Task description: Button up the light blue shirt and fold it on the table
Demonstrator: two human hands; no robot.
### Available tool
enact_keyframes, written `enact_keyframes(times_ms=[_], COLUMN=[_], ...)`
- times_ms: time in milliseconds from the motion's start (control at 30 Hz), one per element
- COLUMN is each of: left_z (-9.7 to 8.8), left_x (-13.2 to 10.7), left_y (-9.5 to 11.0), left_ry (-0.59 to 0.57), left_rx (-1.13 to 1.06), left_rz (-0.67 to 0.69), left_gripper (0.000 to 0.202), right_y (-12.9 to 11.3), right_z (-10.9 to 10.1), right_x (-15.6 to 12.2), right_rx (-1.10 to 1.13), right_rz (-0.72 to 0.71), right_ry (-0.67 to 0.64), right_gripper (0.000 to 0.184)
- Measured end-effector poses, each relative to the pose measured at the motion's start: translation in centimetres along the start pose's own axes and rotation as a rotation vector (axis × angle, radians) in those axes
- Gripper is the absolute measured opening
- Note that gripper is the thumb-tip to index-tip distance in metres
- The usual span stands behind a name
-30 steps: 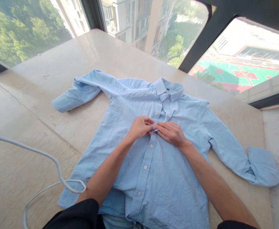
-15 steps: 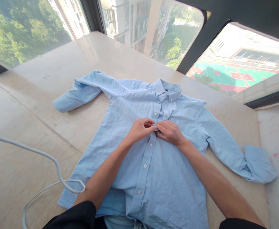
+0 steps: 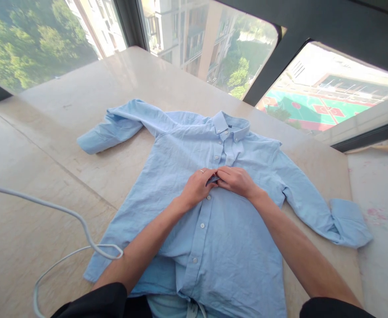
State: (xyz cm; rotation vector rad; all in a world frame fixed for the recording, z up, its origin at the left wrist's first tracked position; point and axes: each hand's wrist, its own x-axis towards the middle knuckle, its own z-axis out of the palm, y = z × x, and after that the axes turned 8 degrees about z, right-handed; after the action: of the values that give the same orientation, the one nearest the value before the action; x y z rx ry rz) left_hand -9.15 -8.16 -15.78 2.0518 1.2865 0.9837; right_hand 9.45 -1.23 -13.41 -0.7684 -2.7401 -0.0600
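A light blue button-up shirt (image 3: 243, 238) lies front up, its collar (image 3: 231, 125) pointing away from me and its sleeves spread to both sides. At mid-chest my left hand (image 3: 199, 187) pinches the edge of the front placket, fingertips meeting those of my right hand. My right hand (image 3: 237, 180) is closed on the same strip of cloth from the other side. The fabric is lifted a little between them; any button there is hidden by my fingers. Below my hands, several white buttons (image 3: 202, 225) run down the placket.
The shirt rests on a beige stone ledge (image 3: 41, 145) beside dark-framed windows. A white cable (image 3: 64, 212) loops in from the left and passes near my left forearm. Pale flowered cloth (image 3: 379, 221) lies at the right.
My left hand has rolled over, its fingers now bent closer to the right fingertips on the placket. The right hand stays nearly in place. The view has shifted slightly.
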Motion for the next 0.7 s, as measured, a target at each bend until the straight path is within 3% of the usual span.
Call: enact_keyframes(times_ms=[233, 433, 700], left_z=[0.4, 1.0, 1.0], left_x=[-0.2, -0.2, -0.2], left_y=[0.1, 0.8, 1.0], left_ry=[0.069, 0.17, 0.112], left_rx=[0.167, 0.375, 0.462], left_rz=[0.054, 0.016, 0.103], left_gripper=[0.032, 0.005, 0.016], right_y=[0.2, 0.5, 0.8], right_z=[-0.6, -0.6, -0.8], right_x=[0.3, 0.4, 0.6], right_rx=[-0.067, -0.044, -0.063], right_rz=[-0.031, -0.015, -0.059], right_ry=[-0.073, -0.081, -0.122], right_gripper=[0.022, 0.019, 0.019])
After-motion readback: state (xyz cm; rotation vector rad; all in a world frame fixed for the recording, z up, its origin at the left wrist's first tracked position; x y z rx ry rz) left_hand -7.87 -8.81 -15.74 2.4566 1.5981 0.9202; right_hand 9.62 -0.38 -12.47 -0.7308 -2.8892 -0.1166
